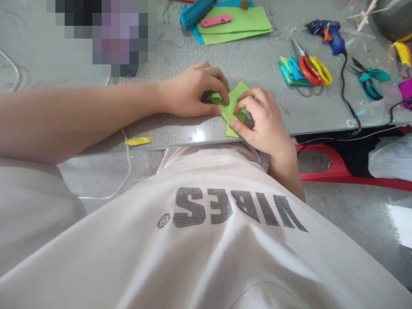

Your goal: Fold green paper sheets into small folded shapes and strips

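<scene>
A small folded piece of light green paper (238, 91) lies at the table's front edge, with pointed corners sticking out past my fingers. From the left, my left hand (206, 90) curls over it, thumb and fingertips pressed on its left part. My right hand (259, 113) grips its right side, the thumb low near the bottom corner and the bent fingers above. Parts of the folds are hidden beneath both hands.
Scissors (311, 71) rest on a stack of folded papers (291, 73) to the right, near a blue glue gun (331, 35) and pliers (367, 81). Green sheets (238, 32) carry a pink cutter (216, 20). A white cable (129, 165) hangs over the edge.
</scene>
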`<act>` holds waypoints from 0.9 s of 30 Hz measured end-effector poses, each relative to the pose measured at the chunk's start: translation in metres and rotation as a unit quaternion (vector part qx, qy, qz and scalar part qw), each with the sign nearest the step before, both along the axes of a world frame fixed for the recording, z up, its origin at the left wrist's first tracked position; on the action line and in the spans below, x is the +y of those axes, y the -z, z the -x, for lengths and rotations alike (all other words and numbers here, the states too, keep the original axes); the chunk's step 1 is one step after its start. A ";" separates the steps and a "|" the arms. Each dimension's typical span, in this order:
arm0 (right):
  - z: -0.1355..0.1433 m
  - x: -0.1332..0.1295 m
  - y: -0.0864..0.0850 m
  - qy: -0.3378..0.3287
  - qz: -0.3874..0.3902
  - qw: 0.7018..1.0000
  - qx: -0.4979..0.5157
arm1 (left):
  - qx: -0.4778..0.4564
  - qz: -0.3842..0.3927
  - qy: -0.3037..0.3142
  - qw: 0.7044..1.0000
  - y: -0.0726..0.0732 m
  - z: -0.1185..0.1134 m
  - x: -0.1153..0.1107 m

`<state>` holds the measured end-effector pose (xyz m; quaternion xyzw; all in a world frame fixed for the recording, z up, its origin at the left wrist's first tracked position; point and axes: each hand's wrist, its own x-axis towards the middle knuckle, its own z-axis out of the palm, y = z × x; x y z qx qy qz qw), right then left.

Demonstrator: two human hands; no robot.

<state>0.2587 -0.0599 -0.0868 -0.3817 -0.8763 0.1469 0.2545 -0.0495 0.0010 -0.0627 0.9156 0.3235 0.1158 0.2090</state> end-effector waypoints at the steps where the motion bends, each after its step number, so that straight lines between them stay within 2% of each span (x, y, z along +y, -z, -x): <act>1: 0.000 0.000 0.000 0.001 -0.001 1.000 -0.001 | -0.003 0.003 -0.005 1.000 -0.001 -0.001 0.000; 7: -0.001 0.000 0.000 0.001 -0.006 1.000 -0.004 | -0.004 0.011 -0.020 1.000 -0.003 -0.005 -0.003; 13: -0.001 0.001 -0.001 -0.003 -0.008 1.000 -0.019 | 0.011 -0.013 -0.061 0.998 0.001 -0.007 -0.008; 16: 0.000 0.000 -0.002 -0.002 -0.011 0.999 -0.032 | 0.023 -0.026 -0.060 0.998 0.002 -0.008 -0.009; 23: 0.003 -0.002 -0.008 -0.021 0.018 0.999 -0.033 | 0.048 -0.032 -0.077 0.995 -0.007 -0.013 -0.018; 27: 0.003 -0.002 -0.007 -0.039 0.026 0.999 -0.010 | 0.032 -0.054 -0.075 0.995 -0.006 -0.012 -0.019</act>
